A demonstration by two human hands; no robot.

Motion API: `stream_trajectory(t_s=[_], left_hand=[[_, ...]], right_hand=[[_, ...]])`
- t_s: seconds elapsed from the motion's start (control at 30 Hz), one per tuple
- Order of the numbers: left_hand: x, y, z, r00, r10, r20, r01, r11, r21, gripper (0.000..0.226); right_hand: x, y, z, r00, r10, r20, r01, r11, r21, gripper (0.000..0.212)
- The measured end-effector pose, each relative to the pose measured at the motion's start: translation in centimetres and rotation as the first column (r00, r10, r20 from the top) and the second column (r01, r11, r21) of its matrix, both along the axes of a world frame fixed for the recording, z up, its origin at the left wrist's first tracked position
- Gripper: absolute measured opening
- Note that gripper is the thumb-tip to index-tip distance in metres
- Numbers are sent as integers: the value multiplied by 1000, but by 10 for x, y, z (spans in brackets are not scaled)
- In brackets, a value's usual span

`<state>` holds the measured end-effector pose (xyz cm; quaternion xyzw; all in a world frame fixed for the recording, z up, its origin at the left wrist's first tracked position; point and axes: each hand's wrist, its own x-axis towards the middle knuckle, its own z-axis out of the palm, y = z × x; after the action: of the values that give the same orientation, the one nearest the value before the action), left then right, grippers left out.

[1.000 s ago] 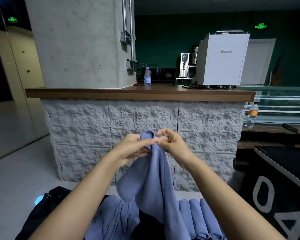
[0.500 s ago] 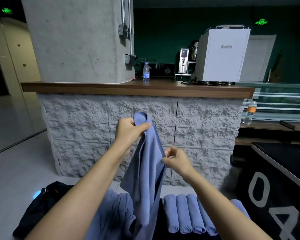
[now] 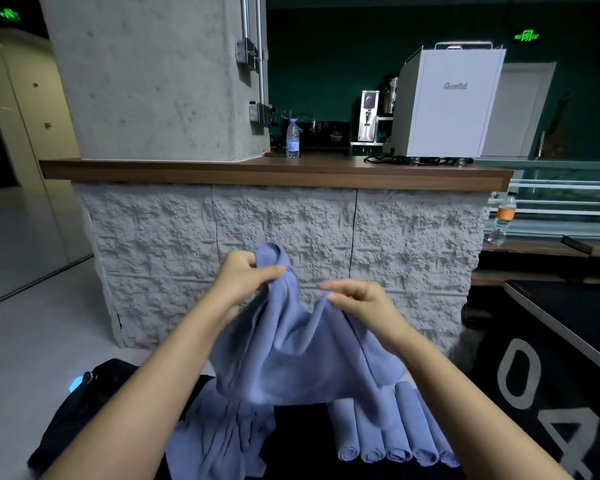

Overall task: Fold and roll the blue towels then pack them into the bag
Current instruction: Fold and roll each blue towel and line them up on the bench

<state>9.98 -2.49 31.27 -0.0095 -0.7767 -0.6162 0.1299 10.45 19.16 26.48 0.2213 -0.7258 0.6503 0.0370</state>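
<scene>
At centre frame a soft, light, floppy blue towel (image 3: 291, 355) is pinched shut along its top edge by the left hand (image 3: 246, 277) and right hand (image 3: 357, 297), best gripped at corners.

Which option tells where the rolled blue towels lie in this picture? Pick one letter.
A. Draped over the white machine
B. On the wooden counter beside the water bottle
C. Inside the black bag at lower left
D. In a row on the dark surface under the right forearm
D: the rolled towels lie side by side on the dark surface, below the towel held up by the left hand and right hand.
</scene>
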Motion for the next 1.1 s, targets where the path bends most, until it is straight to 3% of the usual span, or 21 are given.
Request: stream_trajectory(t_s=[0.1, 0.2, 0.37, 0.57, 0.67, 0.77, 0.87, 0.97, 1.03, 1.1], left_hand=[[5, 26, -18, 987, -151, 61, 145, 985, 93, 10], [8, 37, -33, 976, -220, 12, 214, 960, 182, 25], [12, 43, -38, 993, -98, -65, 108, 977, 185, 8], [3, 27, -30, 999, 9, -54, 3, 976, 217, 37], [-1, 14, -25, 996, 80, -45, -68, 973, 221, 22], [-8, -3, -23, 993, 120, -25, -113, 976, 184, 23], [-15, -14, -25, 990, 139, 10, -139, 985, 99, 12], [-21, -15, -30, 989, 144, 40, -145, 988, 43, 18], [-23, -12, -34, 993, 102, 66, -104, 994, 31, 12], [-23, -9, -39, 995, 59, 85, -63, 997, 42, 7]], right_hand=[[-2, -21, 17, 992, -69, -102, 66, 997, -33, 11], [-5, -27, 18, 969, -149, -198, 142, 989, -50, 11], [-10, -17, 2, 955, -206, -215, 220, 974, 46, 15], [-16, 25, -32, 947, -275, -165, 307, 926, 219, 30], [-13, 49, -43, 945, -290, -151, 324, 891, 316, 47], [-3, 64, -42, 973, -220, -75, 232, 938, 258, 28], [12, 63, -26, 997, -63, -33, 66, 990, 121, 25], [20, 50, -7, 998, 36, -47, -33, 998, 51, 31], [28, 41, 8, 996, 90, 23, -91, 996, 24, 15], [33, 38, 17, 967, 229, 113, -222, 973, -71, 23]])
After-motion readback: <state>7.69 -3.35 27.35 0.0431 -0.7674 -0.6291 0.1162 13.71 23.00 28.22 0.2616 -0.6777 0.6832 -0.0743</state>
